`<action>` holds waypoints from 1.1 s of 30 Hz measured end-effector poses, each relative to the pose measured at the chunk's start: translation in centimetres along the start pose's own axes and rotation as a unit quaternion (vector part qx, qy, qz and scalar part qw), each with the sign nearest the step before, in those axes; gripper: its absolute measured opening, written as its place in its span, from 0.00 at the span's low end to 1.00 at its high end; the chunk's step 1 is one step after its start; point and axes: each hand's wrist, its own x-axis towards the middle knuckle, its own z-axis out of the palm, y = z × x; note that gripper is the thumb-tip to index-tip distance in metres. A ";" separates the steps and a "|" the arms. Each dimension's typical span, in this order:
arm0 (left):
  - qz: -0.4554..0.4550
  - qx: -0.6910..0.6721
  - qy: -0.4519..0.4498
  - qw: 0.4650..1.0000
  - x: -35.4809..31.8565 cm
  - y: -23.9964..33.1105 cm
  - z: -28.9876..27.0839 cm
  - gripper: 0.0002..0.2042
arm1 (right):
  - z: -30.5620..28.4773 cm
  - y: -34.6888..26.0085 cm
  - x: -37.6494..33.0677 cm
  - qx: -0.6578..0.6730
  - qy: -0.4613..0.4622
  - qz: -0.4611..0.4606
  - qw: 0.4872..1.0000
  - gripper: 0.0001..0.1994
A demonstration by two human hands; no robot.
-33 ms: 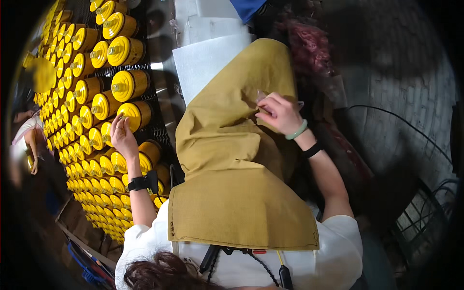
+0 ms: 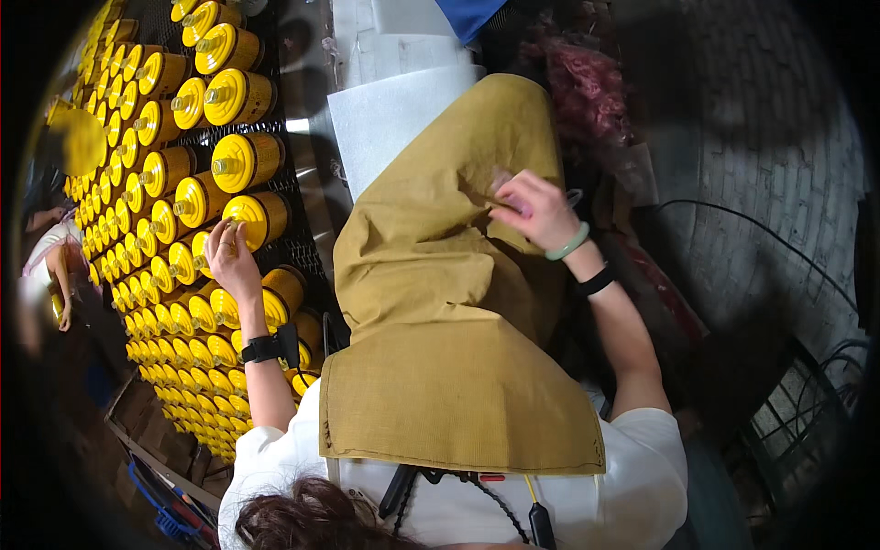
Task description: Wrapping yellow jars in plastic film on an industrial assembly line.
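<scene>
At the left, my left hand (image 2: 233, 260) has its fingertips drawn together at the metal fitting of a yellow cylinder (image 2: 264, 218). What the fingertips hold, if anything, is hidden. The cylinder lies on its side, its round face toward my hand, among many like it with threaded metal stubs. Over my lap, my right hand (image 2: 543, 213) is curled and partly blurred. A bit of clear, film-like material (image 2: 501, 176) shows by its fingertips, too smeared to name. Below that hand spreads a mustard-brown apron (image 2: 440, 275).
Rows of yellow cylinders (image 2: 163, 171) rise on a dark mesh rack along the left. White foam sheet (image 2: 390, 115) lies beyond my lap. Pink crumpled plastic (image 2: 591, 92) sits at the far right, with a black cable (image 2: 761, 220) across the floor. Another person's arm (image 2: 60, 280) shows at far left.
My right hand has shifted slightly and turned a little, blurring at the fingers. My left hand stays at the same cylinder.
</scene>
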 end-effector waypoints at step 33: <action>-0.159 0.116 0.097 0.975 -0.3 -8.0 -3.5 0.13 | -6.7 3.0 6.3 -0.210 0.158 0.050 0.963 0.14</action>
